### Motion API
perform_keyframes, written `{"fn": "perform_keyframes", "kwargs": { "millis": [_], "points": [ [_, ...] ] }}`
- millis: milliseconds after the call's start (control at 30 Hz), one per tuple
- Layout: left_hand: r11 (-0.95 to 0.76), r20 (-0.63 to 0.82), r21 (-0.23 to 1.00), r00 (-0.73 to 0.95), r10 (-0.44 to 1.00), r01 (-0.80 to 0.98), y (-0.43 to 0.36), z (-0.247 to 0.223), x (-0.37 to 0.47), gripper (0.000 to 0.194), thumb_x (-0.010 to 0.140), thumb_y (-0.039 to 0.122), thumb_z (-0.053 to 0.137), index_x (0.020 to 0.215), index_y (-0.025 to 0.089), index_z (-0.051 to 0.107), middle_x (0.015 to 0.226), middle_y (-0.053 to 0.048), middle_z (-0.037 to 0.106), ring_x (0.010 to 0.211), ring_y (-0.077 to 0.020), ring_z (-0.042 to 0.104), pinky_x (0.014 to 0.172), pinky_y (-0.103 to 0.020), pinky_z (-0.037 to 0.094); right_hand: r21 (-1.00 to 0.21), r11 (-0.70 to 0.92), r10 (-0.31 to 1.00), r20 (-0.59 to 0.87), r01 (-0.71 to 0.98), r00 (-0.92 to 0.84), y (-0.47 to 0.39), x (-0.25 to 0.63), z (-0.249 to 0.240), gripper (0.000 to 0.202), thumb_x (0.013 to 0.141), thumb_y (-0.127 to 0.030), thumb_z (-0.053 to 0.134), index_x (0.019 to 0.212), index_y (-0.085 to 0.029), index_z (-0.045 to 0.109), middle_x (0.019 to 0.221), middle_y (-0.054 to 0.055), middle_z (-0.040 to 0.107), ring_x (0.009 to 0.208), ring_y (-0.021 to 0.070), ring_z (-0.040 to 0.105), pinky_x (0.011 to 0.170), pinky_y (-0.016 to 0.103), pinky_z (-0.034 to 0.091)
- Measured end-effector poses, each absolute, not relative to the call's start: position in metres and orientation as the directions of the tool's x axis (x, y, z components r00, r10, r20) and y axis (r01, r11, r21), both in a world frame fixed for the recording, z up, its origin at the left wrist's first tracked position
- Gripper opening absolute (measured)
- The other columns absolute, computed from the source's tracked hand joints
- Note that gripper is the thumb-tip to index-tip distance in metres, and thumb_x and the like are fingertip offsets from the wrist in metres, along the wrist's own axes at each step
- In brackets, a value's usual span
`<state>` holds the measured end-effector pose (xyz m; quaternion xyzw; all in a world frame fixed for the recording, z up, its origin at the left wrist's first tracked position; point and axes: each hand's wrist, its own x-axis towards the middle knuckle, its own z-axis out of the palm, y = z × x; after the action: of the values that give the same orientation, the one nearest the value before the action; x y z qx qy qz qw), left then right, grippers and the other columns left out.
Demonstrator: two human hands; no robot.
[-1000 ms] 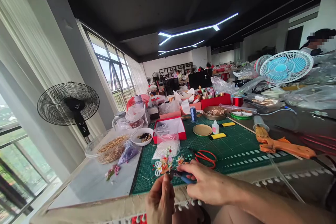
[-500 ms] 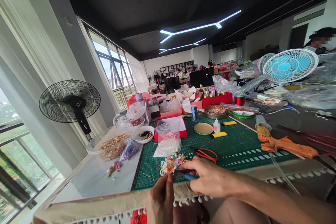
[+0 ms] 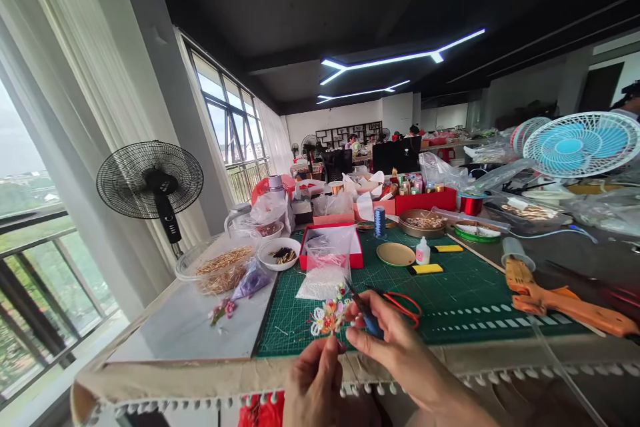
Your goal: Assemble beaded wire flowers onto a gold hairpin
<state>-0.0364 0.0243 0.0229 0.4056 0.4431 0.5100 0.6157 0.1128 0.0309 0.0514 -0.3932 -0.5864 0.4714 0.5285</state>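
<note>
Near the table's front edge, my left hand (image 3: pixel 316 368) pinches the lower end of a beaded flower ornament (image 3: pixel 327 317) with white, orange and pink blossoms. Just to its right, my right hand (image 3: pixel 395 340) is closed around pliers with dark blue handles (image 3: pixel 371 321). Their dark jaws point up and away, beside the flowers, and the hand partly covers the grips. Behind my right hand, red-handled scissors (image 3: pixel 407 307) lie on the green cutting mat (image 3: pixel 450 293). A bag of white beads (image 3: pixel 325 280) rests on the mat beyond the ornament.
An orange glue gun (image 3: pixel 565 300) lies at the right. A small white bottle (image 3: pixel 423 251) stands by a tan dish (image 3: pixel 395 255). On the left are a tub of gold sticks (image 3: pixel 220 273), a white bowl (image 3: pixel 265 260) and a pink flower sprig (image 3: pixel 221 311). Fans stand on both sides.
The pliers have come away from the ornament's base and now point upward in my right hand. My left hand still holds the ornament. The camera view has turned slightly left.
</note>
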Motion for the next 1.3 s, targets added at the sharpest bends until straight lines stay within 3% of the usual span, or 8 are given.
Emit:
{"fn": "perform_keyframes", "kwargs": {
  "millis": [100, 200, 400, 567, 933, 1167, 1233, 1300],
  "points": [
    [0.014, -0.004, 0.991, 0.077, 0.997, -0.134, 0.022, 0.023, -0.033, 0.053, 0.068, 0.066, 0.063, 0.081, 0.014, 0.069, 0.046, 0.007, 0.042, 0.04, -0.0052, 0.027, 0.038, -0.018, 0.023, -0.957, 0.253, 0.96, 0.267, -0.14, -0.087, 0.033, 0.097, 0.052, 0.026, 0.075, -0.037, 0.068, 0.083, -0.021, 0.049, 0.082, -0.002, 0.053, 0.081, 0.0145, 0.052, 0.075, 0.028, 0.048],
    [-0.14, 0.136, 0.986, 0.048, 0.99, 0.091, 0.018, 0.027, -0.032, 0.049, 0.08, 0.06, 0.052, 0.082, 0.014, 0.069, 0.061, -0.002, 0.06, 0.057, -0.0132, 0.048, 0.053, -0.021, 0.037, -0.959, 0.085, 0.994, 0.1, -0.27, -0.042, 0.034, 0.09, 0.049, 0.041, 0.068, -0.046, 0.073, 0.078, -0.022, 0.042, 0.074, -0.005, 0.048, 0.068, 0.0126, 0.052, 0.053, 0.024, 0.051],
    [-0.214, 0.285, 0.862, -0.089, 0.955, 0.459, 0.008, 0.036, -0.03, 0.034, 0.086, 0.04, 0.044, 0.065, 0.016, 0.057, 0.05, 0.004, 0.044, 0.048, -0.0111, 0.037, 0.05, -0.025, 0.026, -0.941, -0.137, 0.99, -0.135, -0.311, -0.029, 0.03, 0.09, 0.049, 0.05, 0.061, -0.052, 0.076, 0.088, -0.024, 0.044, 0.064, -0.008, 0.045, 0.051, 0.0088, 0.041, 0.03, 0.017, 0.037],
    [-0.197, 0.236, 0.878, -0.037, 0.971, 0.436, 0.008, 0.036, -0.035, 0.033, 0.084, 0.038, 0.045, 0.06, 0.017, 0.053, 0.05, 0.006, 0.036, 0.049, -0.0109, 0.031, 0.051, -0.026, 0.023, -0.99, -0.1, 0.995, -0.102, -0.1, 0.014, 0.033, 0.091, 0.058, 0.054, 0.063, -0.046, 0.07, 0.106, -0.021, 0.051, 0.074, -0.003, 0.054, 0.061, 0.0118, 0.049, 0.034, 0.016, 0.035],
    [-0.071, 0.054, 0.974, 0.085, 0.995, 0.214, 0.017, 0.039, -0.048, 0.045, 0.073, 0.057, 0.055, 0.057, 0.015, 0.056, 0.052, 0.004, 0.037, 0.052, -0.0107, 0.029, 0.05, -0.027, 0.02, -0.985, -0.023, 1.0, -0.025, 0.174, -0.009, 0.055, 0.087, 0.07, 0.029, 0.059, -0.024, 0.067, 0.087, -0.019, 0.063, 0.063, -0.004, 0.052, 0.051, 0.0104, 0.05, 0.04, 0.02, 0.033],
    [0.199, -0.178, 0.968, 0.142, 0.974, -0.154, 0.016, 0.038, -0.049, 0.056, 0.057, 0.073, 0.062, 0.068, 0.018, 0.056, 0.04, 0.014, 0.023, 0.037, -0.0042, 0.009, 0.037, -0.023, 0.009, -0.993, -0.089, 0.992, -0.095, 0.079, -0.082, 0.044, 0.093, 0.073, 0.061, 0.071, -0.052, 0.059, 0.123, -0.02, 0.05, 0.08, 0.001, 0.057, 0.062, 0.014, 0.052, 0.04, 0.02, 0.032],
    [0.246, -0.218, 0.942, 0.142, 0.966, -0.229, 0.017, 0.04, -0.051, 0.056, 0.054, 0.072, 0.066, 0.069, 0.019, 0.054, 0.039, 0.014, 0.024, 0.035, -0.0031, 0.009, 0.036, -0.021, 0.008, -0.983, -0.07, 0.992, -0.086, 0.168, -0.088, 0.038, 0.106, 0.065, 0.061, 0.078, -0.058, 0.048, 0.127, -0.021, 0.047, 0.09, 0.006, 0.062, 0.065, 0.0169, 0.054, 0.042, 0.024, 0.036],
    [0.28, -0.247, 0.917, 0.148, 0.958, -0.285, 0.017, 0.043, -0.052, 0.055, 0.052, 0.07, 0.069, 0.069, 0.02, 0.053, 0.039, 0.015, 0.025, 0.035, -0.0025, 0.009, 0.035, -0.02, 0.008, -0.908, 0.118, 0.991, 0.084, 0.403, -0.101, 0.035, 0.123, 0.055, 0.055, 0.084, -0.054, 0.04, 0.129, -0.023, 0.048, 0.106, 0.01, 0.063, 0.084, 0.0231, 0.058, 0.062, 0.034, 0.049]
  ]
}}
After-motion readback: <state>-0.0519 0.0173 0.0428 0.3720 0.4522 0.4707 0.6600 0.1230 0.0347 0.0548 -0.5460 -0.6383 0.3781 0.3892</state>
